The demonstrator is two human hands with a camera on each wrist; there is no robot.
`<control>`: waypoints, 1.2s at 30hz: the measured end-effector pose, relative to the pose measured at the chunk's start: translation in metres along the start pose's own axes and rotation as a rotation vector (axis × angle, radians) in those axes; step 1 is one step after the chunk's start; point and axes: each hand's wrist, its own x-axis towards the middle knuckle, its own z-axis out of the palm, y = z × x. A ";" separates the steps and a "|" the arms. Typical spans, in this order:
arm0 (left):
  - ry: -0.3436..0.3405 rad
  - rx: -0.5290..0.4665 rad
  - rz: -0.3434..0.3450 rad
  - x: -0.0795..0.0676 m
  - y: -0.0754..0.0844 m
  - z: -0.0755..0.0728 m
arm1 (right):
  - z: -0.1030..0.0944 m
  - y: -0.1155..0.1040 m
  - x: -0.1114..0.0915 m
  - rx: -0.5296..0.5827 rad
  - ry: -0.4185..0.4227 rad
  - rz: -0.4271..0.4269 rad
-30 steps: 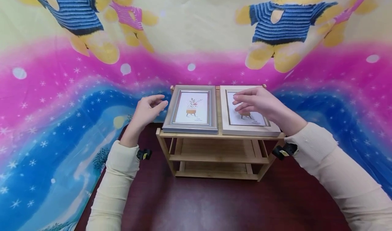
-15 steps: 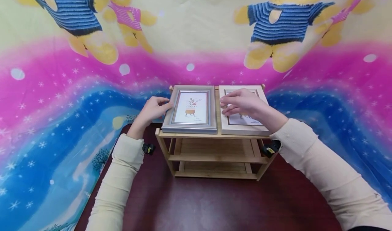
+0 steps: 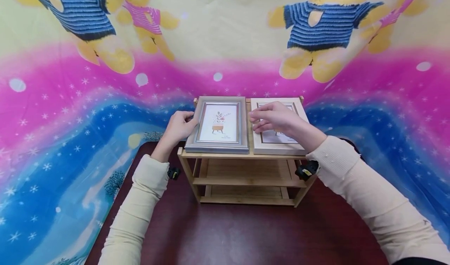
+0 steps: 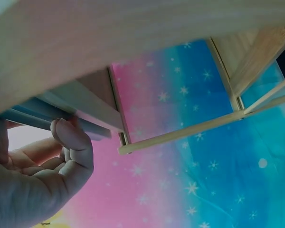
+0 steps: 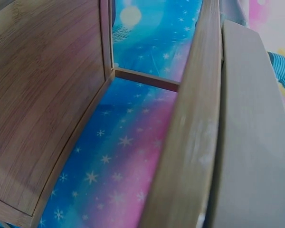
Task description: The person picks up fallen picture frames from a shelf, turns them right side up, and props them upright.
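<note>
A silver-grey picture frame (image 3: pixel 218 148) with a potted-plant print lies face up on the left of a wooden rack's top. My left hand (image 3: pixel 180 129) is at its left edge; in the left wrist view the thumb (image 4: pixel 71 134) presses the frame's side and the fingers curl beside it, so the hand pinches that edge. My right hand (image 3: pixel 277 119) is over a white picture frame (image 3: pixel 274 151) on the right, partly covering its print. Its loosely bent fingertips reach the gap between both frames; whether they touch either cannot be told. The right wrist view shows mostly the white frame's side (image 5: pixel 249 123).
The wooden rack (image 3: pixel 249 181) has two lower shelves and stands on a dark red table (image 3: pixel 232 233). A patterned cloth (image 3: pixel 228 42) with bears and snowflakes hangs close behind and at both sides.
My left hand has moved right onto the silver-grey frame's left edge. The right hand has shifted left over the white frame. The silver-grey frame's far edge appears very slightly higher.
</note>
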 end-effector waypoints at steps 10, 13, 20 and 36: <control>0.096 -0.031 0.114 -0.005 0.002 -0.002 | 0.003 -0.004 0.002 -0.002 0.031 0.002; 0.128 -0.031 0.157 -0.006 0.002 -0.002 | 0.004 -0.005 0.002 0.002 0.040 0.007; 0.195 -0.035 0.200 -0.007 0.004 -0.001 | 0.004 -0.007 0.002 -0.028 0.036 -0.008; 0.342 -0.066 0.329 -0.012 0.003 0.000 | 0.009 -0.009 0.008 -0.073 0.052 -0.065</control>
